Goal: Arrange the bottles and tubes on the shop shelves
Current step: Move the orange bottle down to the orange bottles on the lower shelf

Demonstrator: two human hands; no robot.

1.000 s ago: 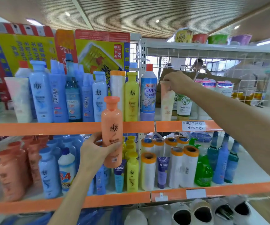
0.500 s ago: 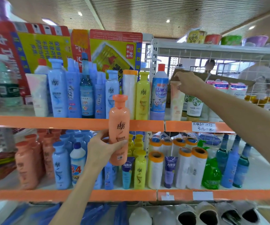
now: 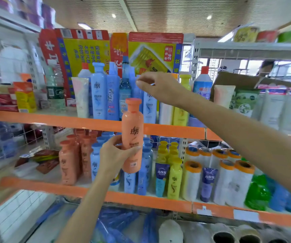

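Note:
My left hand (image 3: 114, 155) grips an orange shampoo bottle (image 3: 132, 120) upright in front of the upper shelf's orange edge (image 3: 53, 120). My right hand (image 3: 158, 86) reaches across at the tops of the blue bottles (image 3: 98, 95) on the upper shelf. Its fingers are loosely curled with nothing between them, and whether they touch a cap is unclear. A cream tube (image 3: 223, 95) stands alone further right on that shelf. Matching orange bottles (image 3: 68, 162) stand on the lower shelf (image 3: 141, 199), left of more blue ones.
Yellow bottles (image 3: 174, 181), white rolls with orange ends (image 3: 193, 178) and a green spray bottle (image 3: 256, 193) fill the lower shelf's right side. Red and yellow cartons (image 3: 87, 50) stand behind the upper row. Small boxes (image 3: 25, 97) sit at the upper left.
My right hand let go of the cream tube and moved left to the blue bottles. The view swung left. My left hand kept the orange bottle in about the same place.

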